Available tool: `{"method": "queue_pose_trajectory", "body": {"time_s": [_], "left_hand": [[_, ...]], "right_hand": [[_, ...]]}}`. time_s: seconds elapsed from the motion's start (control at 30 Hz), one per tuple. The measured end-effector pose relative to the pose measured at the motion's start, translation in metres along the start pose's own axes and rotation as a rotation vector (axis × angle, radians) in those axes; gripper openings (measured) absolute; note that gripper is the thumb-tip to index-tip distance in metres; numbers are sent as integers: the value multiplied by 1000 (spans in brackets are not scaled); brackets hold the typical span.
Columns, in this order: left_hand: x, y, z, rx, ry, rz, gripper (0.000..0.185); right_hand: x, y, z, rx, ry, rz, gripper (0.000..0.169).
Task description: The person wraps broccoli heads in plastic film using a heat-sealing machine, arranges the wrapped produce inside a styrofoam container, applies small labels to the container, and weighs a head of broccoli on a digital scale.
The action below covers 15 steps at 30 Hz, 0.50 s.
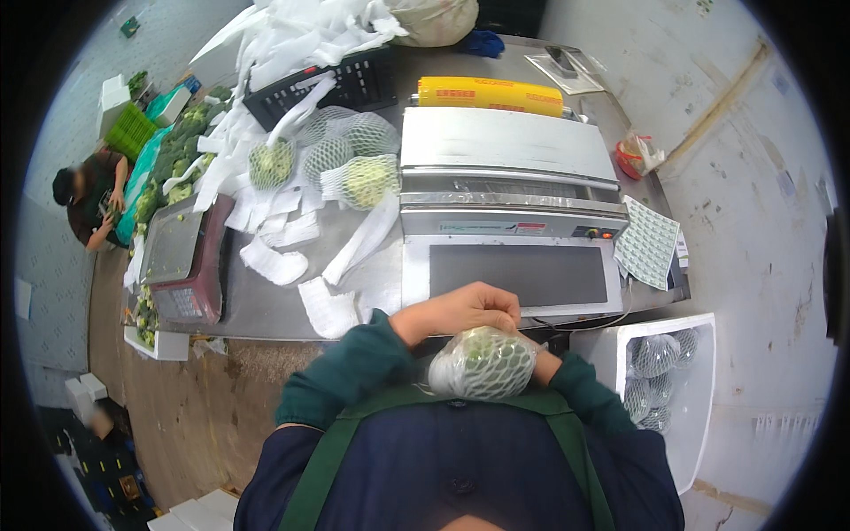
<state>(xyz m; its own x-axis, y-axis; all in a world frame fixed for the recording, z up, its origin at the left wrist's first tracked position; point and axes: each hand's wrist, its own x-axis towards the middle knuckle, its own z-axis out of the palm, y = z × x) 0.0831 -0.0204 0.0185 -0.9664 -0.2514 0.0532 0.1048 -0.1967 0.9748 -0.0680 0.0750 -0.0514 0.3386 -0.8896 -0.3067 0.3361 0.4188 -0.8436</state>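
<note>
A head of broccoli in a white foam net and clear film is close against my apron. My left hand lies at its upper edge with the fingers curled, touching the film. My right hand is mostly hidden behind the wrapped broccoli; only its wrist side shows. Beyond my hands stands a film wrapping machine with a dark hot plate and a yellow film roll. Netted broccoli heads and loose white foam net sleeves lie left of the machine.
A red weighing scale stands at the table's left. A black crate holds foam sleeves. At the lower right, a white foam box contains several wrapped heads. A sheet of labels lies by the machine. A person works beside piled broccoli, far left.
</note>
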Motion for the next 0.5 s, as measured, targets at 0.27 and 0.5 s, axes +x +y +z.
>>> {"method": "queue_pose_trajectory", "body": {"time_s": [0.27, 0.5], "left_hand": [[32, -42, 31, -563, -54, -388, 15], [54, -60, 43, 101, -92, -194, 24]], "right_hand": [[-99, -87, 24, -746, 59, -505, 66], [-142, -15, 2, -320, 663, -500, 93]]}}
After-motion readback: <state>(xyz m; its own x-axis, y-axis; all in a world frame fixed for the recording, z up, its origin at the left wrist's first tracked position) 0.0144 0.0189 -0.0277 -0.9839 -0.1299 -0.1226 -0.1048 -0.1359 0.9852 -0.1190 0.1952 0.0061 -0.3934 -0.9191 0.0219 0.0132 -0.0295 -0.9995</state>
